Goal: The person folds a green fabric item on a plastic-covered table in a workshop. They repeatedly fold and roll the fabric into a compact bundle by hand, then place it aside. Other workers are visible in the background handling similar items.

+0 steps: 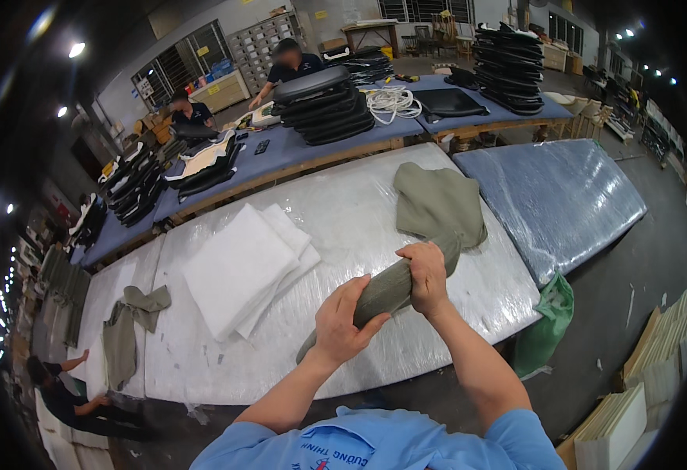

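Both my hands grip an olive-green fabric piece (386, 291), bunched into a long roll above the plastic-wrapped white table (343, 204). My left hand (342, 319) is wrapped round its near part, thumb to the right. Farther up the roll, my right hand (426, 276) closes over it. The roll's far end meets a second olive-green fabric piece (436, 202) lying spread on the table; I cannot tell whether they join. Left of my hands lies a stack of white padding sheets (242, 266).
A blue plastic-wrapped table (555, 196) adjoins on the right, with a green bag (545, 325) hanging near its corner. Beyond, a long blue workbench (296, 160) bears stacked black cushions (324, 106). Co-workers stand behind it; another person (65, 392) is at the far left near olive fabric (128, 333).
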{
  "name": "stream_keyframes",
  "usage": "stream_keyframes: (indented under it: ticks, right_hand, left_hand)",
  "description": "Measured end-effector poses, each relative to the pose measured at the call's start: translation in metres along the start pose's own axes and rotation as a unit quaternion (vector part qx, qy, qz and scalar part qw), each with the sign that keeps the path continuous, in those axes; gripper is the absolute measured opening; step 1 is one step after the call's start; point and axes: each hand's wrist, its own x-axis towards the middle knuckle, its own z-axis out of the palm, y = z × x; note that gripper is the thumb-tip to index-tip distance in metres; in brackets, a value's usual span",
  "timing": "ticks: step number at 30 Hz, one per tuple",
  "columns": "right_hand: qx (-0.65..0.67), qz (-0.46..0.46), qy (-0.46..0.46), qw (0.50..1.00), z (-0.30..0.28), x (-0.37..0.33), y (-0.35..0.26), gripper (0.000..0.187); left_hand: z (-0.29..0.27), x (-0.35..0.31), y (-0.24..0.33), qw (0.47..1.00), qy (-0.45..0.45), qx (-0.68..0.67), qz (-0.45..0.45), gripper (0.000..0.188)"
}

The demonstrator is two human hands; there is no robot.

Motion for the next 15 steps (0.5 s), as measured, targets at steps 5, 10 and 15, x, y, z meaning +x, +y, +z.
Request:
stream_keyframes:
  ticks: [5,10,15]
  right_hand:
    - [-0.016,0.013,-0.015,1.0,0.003,0.0,0.0,0.053]
    - [-0.041,-0.166,-0.06,0.983,0.007,0.016,-0.023,0.062]
    - [-0.066,-0.214,-0.084,0.971,0.015,0.042,-0.017,0.067]
  left_hand:
    - [-0.007,0.017,-0.029,0.999,0.013,-0.01,0.039,0.069]
    - [-0.014,0.03,-0.055,0.997,0.02,0.005,0.079,0.065]
    - [-0.021,0.043,-0.071,0.997,-0.012,0.0,0.071,0.061]
